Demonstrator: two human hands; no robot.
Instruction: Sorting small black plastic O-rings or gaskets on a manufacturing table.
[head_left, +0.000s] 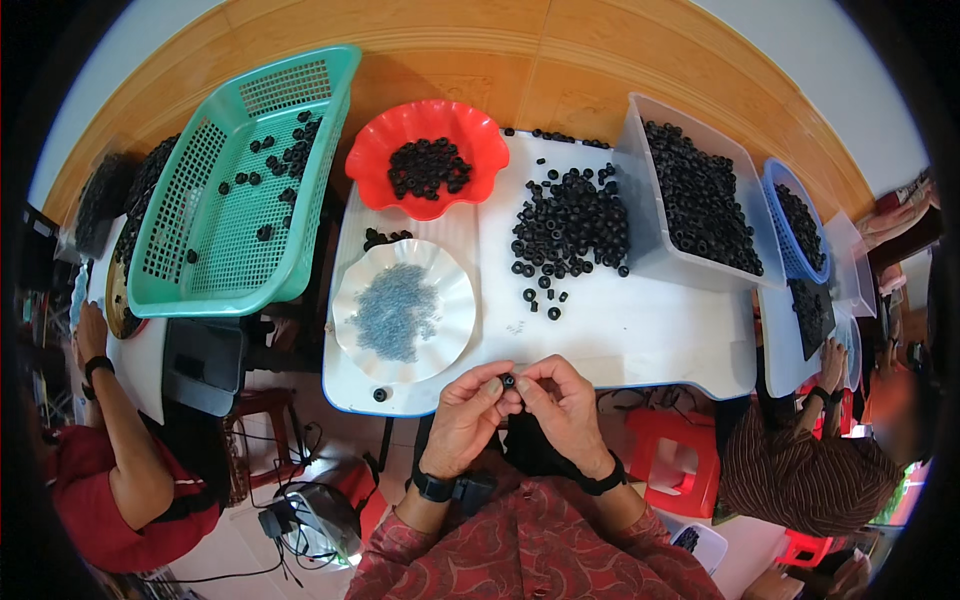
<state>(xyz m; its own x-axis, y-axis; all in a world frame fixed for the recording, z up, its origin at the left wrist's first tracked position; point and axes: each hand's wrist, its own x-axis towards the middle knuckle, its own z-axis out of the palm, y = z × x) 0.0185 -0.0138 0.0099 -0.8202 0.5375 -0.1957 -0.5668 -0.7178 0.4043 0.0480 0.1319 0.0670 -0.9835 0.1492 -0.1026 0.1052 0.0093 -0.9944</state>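
Note:
Both hands meet just off the front edge of the white table (650, 345), pinching one small black ring-shaped part (508, 381) between them. My left hand (465, 410) grips its left side with thumb and forefinger. The fingers of my right hand (566, 408) close on it from the right. Just beyond the hands lies a white wavy-rimmed plate (455, 345) with a heap of tiny clear-grey pieces (392, 310). A single black part (380, 394) sits by the table's front left edge. Farther back spreads a loose pile of black ring-shaped parts (572, 225).
A red scalloped bowl (365, 140) and a translucent bin (640, 240) hold more black parts. A green basket (150, 290) stands left, a blue basket (768, 190) right. Two co-workers sit at either side, a red sleeve (90, 480) and a striped one (770, 460). Red stools (678, 440) stand below.

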